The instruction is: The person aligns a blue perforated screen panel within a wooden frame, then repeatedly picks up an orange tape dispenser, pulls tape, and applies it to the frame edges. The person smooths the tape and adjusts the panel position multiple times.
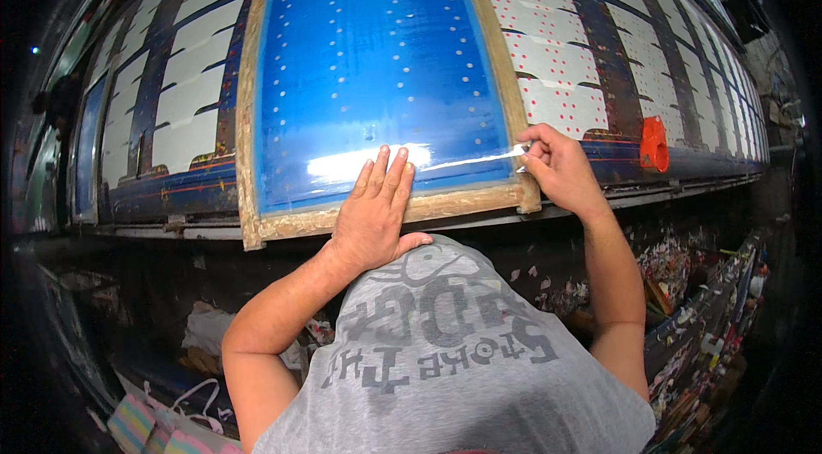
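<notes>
A wooden-framed printing screen [377, 52] with blue mesh and rows of small pale dots lies in front of me on the long table. My left hand [374, 206] rests flat across its near edge, fingers stretched over the glossy blue surface. At the near right corner, my right hand [556, 165] pinches the end of what looks like a strip of clear tape [471, 160]. The shiny strip runs along the lower mesh between both hands. How far it reaches under the left hand is hidden.
White cut fabric pieces [187, 86] lie in rows left of the screen; pieces with red dots [561, 107] lie to its right. An orange-red plastic piece [654, 146] stands at the table's near edge. Below are scraps [676, 274] and a striped bag [137, 420].
</notes>
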`<action>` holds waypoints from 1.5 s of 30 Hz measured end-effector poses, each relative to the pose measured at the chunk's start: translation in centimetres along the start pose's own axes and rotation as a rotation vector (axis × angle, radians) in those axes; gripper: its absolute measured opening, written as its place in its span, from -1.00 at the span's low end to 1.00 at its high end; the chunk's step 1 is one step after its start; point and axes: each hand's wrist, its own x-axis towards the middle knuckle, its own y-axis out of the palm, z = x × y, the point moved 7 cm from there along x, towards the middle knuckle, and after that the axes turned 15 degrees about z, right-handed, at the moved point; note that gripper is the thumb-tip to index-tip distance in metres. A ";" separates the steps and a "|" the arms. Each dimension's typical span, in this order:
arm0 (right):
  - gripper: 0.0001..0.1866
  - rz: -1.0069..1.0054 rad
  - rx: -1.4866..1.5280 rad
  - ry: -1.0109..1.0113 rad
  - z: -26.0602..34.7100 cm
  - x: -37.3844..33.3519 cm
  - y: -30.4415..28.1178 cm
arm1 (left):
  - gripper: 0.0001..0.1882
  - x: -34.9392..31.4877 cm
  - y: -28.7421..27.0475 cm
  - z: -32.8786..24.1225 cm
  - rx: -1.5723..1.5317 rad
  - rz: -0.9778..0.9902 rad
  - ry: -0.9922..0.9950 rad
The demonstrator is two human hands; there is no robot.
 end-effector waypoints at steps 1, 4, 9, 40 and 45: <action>-0.71 0.002 0.013 0.025 -0.4 0.2 0.1 | 0.28 0.7 0.0 -0.4 0.000 0.011 0.018; -0.71 0.000 -0.054 0.020 -0.8 0.4 0.3 | 0.27 2.4 -0.4 -1.8 -0.003 -0.004 0.077; -0.71 0.024 -0.122 0.043 -1.2 0.4 0.5 | 0.26 5.4 -0.7 -4.3 -0.009 0.005 0.149; -0.62 -0.291 -0.572 -0.051 2.6 -3.8 -5.3 | 0.14 9.6 -0.6 -9.0 -0.060 -0.015 0.095; -0.66 -0.237 -0.499 -0.038 0.3 -4.7 -4.5 | -0.12 12.8 0.7 -11.6 0.112 -0.013 0.112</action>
